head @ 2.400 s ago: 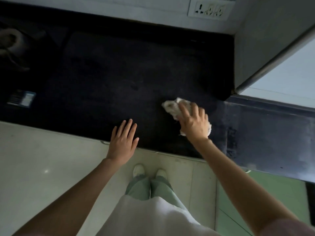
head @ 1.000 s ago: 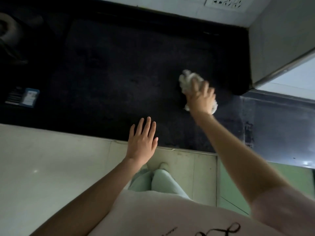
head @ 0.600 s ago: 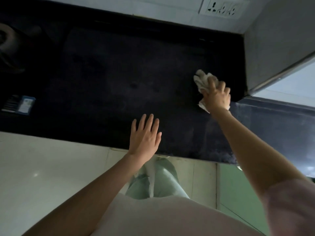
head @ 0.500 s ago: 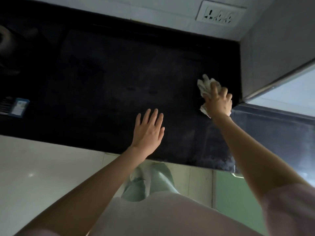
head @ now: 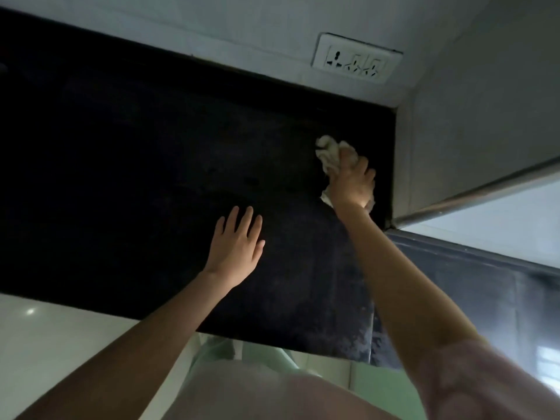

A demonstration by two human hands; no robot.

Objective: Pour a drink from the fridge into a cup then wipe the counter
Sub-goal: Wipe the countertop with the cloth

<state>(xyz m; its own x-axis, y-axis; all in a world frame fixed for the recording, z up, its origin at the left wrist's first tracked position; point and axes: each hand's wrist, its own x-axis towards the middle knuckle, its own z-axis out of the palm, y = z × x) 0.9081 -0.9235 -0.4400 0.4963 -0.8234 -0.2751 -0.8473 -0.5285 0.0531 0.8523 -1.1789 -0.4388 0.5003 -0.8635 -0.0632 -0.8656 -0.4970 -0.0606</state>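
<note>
A dark black counter [head: 136,177] fills most of the view. My right hand [head: 351,184] grips a crumpled white cloth [head: 328,154] and presses it on the counter near the back right corner, close to the grey wall. My left hand [head: 235,247] lies flat on the counter near its front edge, fingers straight and spread, holding nothing. No cup or drink is in sight.
A white wall socket [head: 356,57] sits on the back wall above the counter. A grey side wall [head: 469,122] with a metal edge bounds the counter on the right. A lower dark surface [head: 485,298] lies to the right. Pale floor tiles [head: 45,344] show below.
My right hand has slid the cloth away from the front edge toward the back right corner. My left hand stays flat on the counter. The view has tilted upward.
</note>
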